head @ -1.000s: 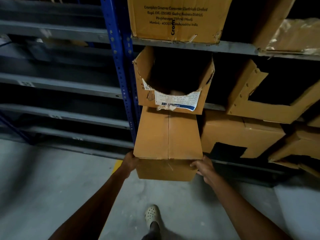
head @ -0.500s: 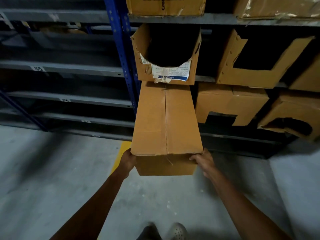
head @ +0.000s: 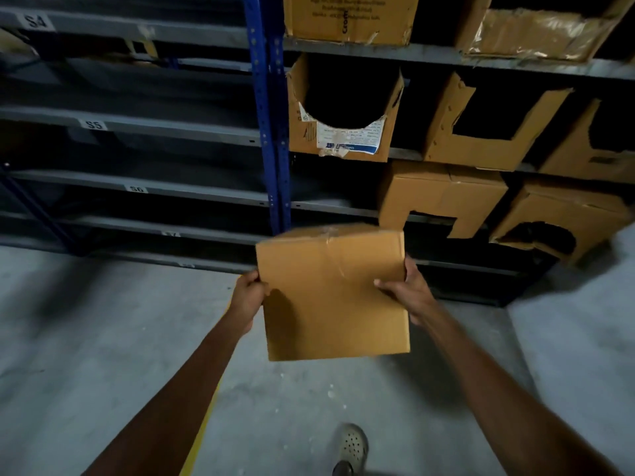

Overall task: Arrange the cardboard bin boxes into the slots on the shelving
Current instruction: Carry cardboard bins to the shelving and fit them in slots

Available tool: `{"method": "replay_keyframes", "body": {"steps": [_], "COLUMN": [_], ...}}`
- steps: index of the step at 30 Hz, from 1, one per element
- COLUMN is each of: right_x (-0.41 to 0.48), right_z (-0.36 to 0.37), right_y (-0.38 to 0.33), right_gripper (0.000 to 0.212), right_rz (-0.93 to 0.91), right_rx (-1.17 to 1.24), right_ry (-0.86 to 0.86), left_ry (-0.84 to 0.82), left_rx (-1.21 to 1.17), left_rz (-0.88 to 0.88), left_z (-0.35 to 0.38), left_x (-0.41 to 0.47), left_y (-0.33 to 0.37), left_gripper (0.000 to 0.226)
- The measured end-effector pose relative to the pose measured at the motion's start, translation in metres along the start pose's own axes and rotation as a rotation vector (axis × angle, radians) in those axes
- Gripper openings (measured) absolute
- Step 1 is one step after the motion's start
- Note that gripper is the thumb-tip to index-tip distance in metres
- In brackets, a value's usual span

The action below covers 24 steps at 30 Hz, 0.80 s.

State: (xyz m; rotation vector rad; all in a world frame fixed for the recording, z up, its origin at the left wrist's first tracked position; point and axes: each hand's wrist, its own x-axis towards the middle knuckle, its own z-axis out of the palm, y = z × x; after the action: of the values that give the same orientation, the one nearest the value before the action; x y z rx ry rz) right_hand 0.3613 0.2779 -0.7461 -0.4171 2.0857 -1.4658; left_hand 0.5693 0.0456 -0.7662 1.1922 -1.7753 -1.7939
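The person stands squarely before the shelving [head: 192,132] with one cardboard bin box [head: 333,297] held in the air, clear of the rack and above the concrete floor [head: 103,338]. The left hand [head: 248,298] grips the box's left edge, thumb on the near face and fingers wrapped behind. The right hand [head: 409,292] clasps the right edge, its thumb laid across the cardboard. Only a plain closed face shows; I cannot tell where its opening is.

From that box, a labelled bin [head: 343,139] sits in its slot at twelve o'clock, hard beside the blue upright [head: 266,115]. Two cut-front bins [head: 481,146] stand at one to two o'clock, and two lower bins [head: 443,197] at about two o'clock.

So, by my reckoning, the right bay is largely filled. A dark gap [head: 333,187] shows under the labelled bin, with no bin front visible in it, and this box likely belongs there. It is not yet shelved. The left bay at ten o'clock is too dim to judge.
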Motion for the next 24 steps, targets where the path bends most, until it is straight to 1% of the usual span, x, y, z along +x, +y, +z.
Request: {"method": "replay_keyframes", "body": {"steps": [2, 3, 4, 7, 8, 10, 11, 12, 14, 15, 16, 17, 18, 19, 20, 21, 22, 24], "right_x": [-0.014, -0.021, -0.028, -0.045, -0.052, -0.066, -0.073, -0.078, -0.089, -0.093, -0.097, -0.1, -0.103, -0.106, -0.108, -0.11, -0.11, -0.107], "right_z": [-0.001, -0.003, -0.006, -0.015, -0.017, -0.019, -0.022, -0.025, -0.035, -0.041, -0.048, -0.054, -0.059, -0.067, -0.073, -0.08, -0.084, -0.095], "right_y": [-0.007, -0.01, -0.014, -0.02, -0.022, -0.027, -0.029, -0.029, -0.035, -0.041, -0.048, -0.056, -0.064, -0.071, -0.077, -0.083, -0.088, -0.096], "right_gripper": [0.09, 0.092, 0.093, 0.093, 0.088, 0.068, 0.058, 0.053, 0.058, 0.061, 0.061, 0.062, 0.068, 0.08, 0.095, 0.104, 0.107, 0.1], "right_rz": [-0.039, -0.05, -0.056, -0.035, -0.032, -0.034, -0.039, -0.046, -0.076, -0.101, -0.135, -0.183, -0.241, -0.297, -0.336, -0.367, -0.392, -0.415], "right_rx": [0.014, 0.011, 0.003, 0.081, 0.125, 0.235, 0.303, 0.375, 0.479, 0.499, 0.504, 0.488, 0.448, 0.385, 0.298, 0.182, 0.052, -0.147], "right_ry": [0.008, 0.016, 0.02, 0.026, 0.051, 0.097, 0.106, 0.106, 0.107, 0.113, 0.104, 0.081, 0.044, 0.005, -0.026, -0.047, -0.046, 0.039], "left_ry": [-0.076, -0.111, -0.132, -0.108, -0.106, -0.155, -0.176, -0.187, -0.075, 0.032, 0.131, 0.198, 0.219, 0.209, 0.162, 0.092, 0.0, -0.17], "left_rx": [-0.046, -0.08, -0.124, -0.269, -0.346, -0.472, -0.499, -0.522, -0.495, -0.445, -0.417, -0.404, -0.409, -0.436, -0.475, -0.47, -0.421, -0.282], "left_rz": [0.081, 0.105, 0.122, 0.097, 0.082, 0.083, 0.099, 0.125, 0.166, 0.162, 0.146, 0.121, 0.101, 0.088, 0.083, 0.105, 0.157, 0.263], "left_z": [-0.011, -0.016, -0.019, -0.021, -0.019, -0.017, -0.015, -0.011, -0.001, 0.004, 0.008, 0.012, 0.014, 0.015, 0.017, 0.02, 0.024, 0.033], "left_x": [-0.006, -0.009, -0.011, -0.02, -0.022, -0.027, -0.032, -0.033, -0.04, -0.043, -0.042, -0.044, -0.045, -0.047, -0.051, -0.057, -0.064, -0.074], "left_y": [0.006, 0.009, 0.011, 0.02, 0.021, 0.027, 0.034, 0.04, 0.059, 0.07, 0.08, 0.09, 0.1, 0.112, 0.123, 0.133, 0.142, 0.149], "left_gripper": [0.047, 0.053, 0.053, 0.039, 0.038, 0.041, 0.041, 0.04, 0.025, 0.018, 0.018, 0.021, 0.023, 0.022, 0.022, 0.028, 0.036, 0.048]}}
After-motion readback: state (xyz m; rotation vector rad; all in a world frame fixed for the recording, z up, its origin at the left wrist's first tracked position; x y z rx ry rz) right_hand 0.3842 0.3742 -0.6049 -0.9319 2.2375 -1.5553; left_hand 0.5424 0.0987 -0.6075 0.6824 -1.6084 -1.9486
